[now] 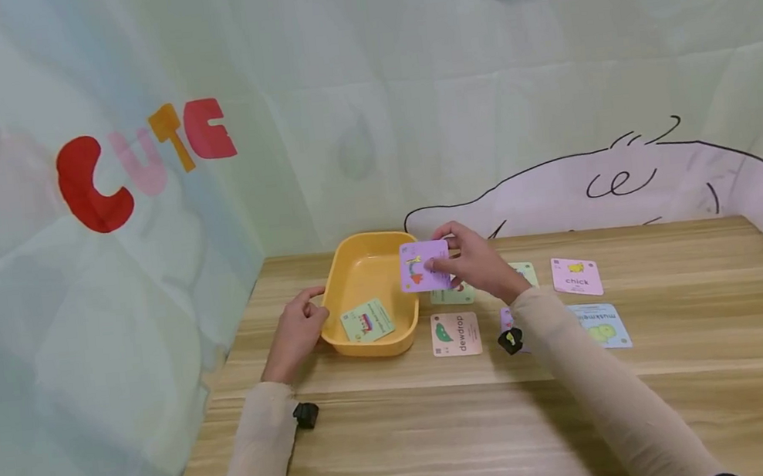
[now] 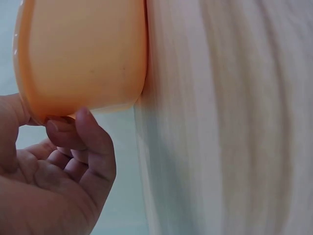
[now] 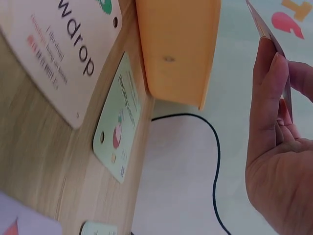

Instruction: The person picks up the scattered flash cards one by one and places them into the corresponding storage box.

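Note:
A purple card (image 1: 416,267) is pinched between the thumb and fingers of my right hand (image 1: 478,260), raised at the right rim of the yellow tray (image 1: 365,264). Seen edge-on, the same card (image 3: 274,36) stands in the right hand (image 3: 281,161) in the right wrist view. My left hand (image 1: 296,332) grips the tray's left rim; the left wrist view shows the curled fingers of that hand (image 2: 63,171) against the tray wall (image 2: 88,58). One green card (image 1: 368,321) lies inside the tray, near its front end.
Right of the tray lie a dewdrop card (image 1: 455,335), a green card (image 1: 453,295) partly under the raised hand, a pink chick card (image 1: 576,276) and a blue card (image 1: 603,325). A purple card and another green card (image 1: 523,273) are partly covered by the right arm. A curtain stands behind the table.

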The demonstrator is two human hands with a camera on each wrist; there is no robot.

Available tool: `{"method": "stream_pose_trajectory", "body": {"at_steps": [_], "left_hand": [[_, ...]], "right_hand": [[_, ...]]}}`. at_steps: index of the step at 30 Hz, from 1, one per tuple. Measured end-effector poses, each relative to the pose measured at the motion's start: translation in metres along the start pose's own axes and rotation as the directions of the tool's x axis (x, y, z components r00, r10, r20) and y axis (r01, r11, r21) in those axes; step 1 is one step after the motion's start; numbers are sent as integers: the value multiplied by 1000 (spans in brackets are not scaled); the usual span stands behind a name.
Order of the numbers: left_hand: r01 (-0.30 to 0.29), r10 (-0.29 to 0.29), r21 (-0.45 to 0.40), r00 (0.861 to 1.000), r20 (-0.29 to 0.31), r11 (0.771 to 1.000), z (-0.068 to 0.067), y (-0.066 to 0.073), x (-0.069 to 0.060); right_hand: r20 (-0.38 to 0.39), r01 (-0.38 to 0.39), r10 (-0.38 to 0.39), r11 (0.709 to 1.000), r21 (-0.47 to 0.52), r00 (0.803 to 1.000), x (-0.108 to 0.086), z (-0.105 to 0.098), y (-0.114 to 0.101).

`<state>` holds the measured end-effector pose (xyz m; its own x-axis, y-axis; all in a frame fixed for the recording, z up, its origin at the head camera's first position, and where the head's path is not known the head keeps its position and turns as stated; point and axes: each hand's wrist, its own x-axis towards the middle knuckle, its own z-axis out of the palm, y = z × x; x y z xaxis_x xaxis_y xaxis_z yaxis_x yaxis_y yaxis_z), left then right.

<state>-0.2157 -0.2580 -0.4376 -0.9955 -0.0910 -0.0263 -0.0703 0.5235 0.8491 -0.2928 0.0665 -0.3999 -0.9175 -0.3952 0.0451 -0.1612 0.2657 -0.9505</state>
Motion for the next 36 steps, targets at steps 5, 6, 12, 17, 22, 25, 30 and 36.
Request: {"method": "stream_pose_trajectory", "body": {"at_steps": [5, 6, 12, 17, 22, 25, 30, 36], "left_hand": [[5, -5, 8, 1000, 0, 1000, 1, 0, 0], [3, -3, 9, 1000, 0, 1000, 1, 0, 0], [-5, 5, 9, 1000, 4, 1000, 1, 0, 1], [-13, 13, 9, 1000, 9, 1000, 1, -1, 2], [-2, 2, 6, 1000, 8, 1000, 1, -1, 1], [1, -1, 4, 1000, 6, 1000, 2, -1, 1], [4, -4, 1, 1000, 4, 1000, 2, -1, 1], [3, -3, -4, 1000, 10, 1000, 1, -1, 1]], "right_hand": [[7, -27, 27, 999, -20, 1000, 4, 16, -5], [11, -30, 30, 999, -19, 999, 5, 19, -6], [59, -20, 22, 1000, -22, 998, 13, 40, -11], [98, -1, 1, 1000, -7, 995, 17, 54, -12], [118, -10, 8, 1000, 15, 993, 20, 66, -10], [124, -23, 20, 999, 24, 992, 20, 72, -7], [110, -14, 12, 1000, 15, 994, 22, 78, -4], [94, -36, 36, 999, 2, 995, 24, 83, -4]]}}
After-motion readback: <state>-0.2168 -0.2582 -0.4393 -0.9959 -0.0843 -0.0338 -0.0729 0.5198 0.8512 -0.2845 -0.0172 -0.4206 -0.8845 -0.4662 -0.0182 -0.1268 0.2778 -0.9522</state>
